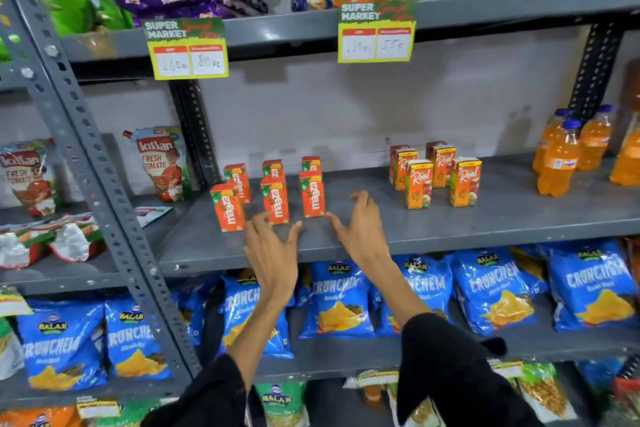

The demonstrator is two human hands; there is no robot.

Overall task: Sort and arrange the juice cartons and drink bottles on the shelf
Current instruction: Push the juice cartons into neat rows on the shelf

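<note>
Both hands, left hand (272, 246) and right hand (360, 229), are hovering released, fingers spread, just before the Maaza cartons (275, 199) on the shelf (381, 236); nudging front cartons gently keeps rows upright.

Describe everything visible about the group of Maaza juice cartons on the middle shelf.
The Maaza cartons are six small orange boxes with green top corners and white lettering running up the front, apparently printed card. All stand upright on the grey metal shelf, in two rows of three, spaced apart. The left hand and right hand hover open just before the front row; whether a fingertip touches a carton is unclear.
</note>
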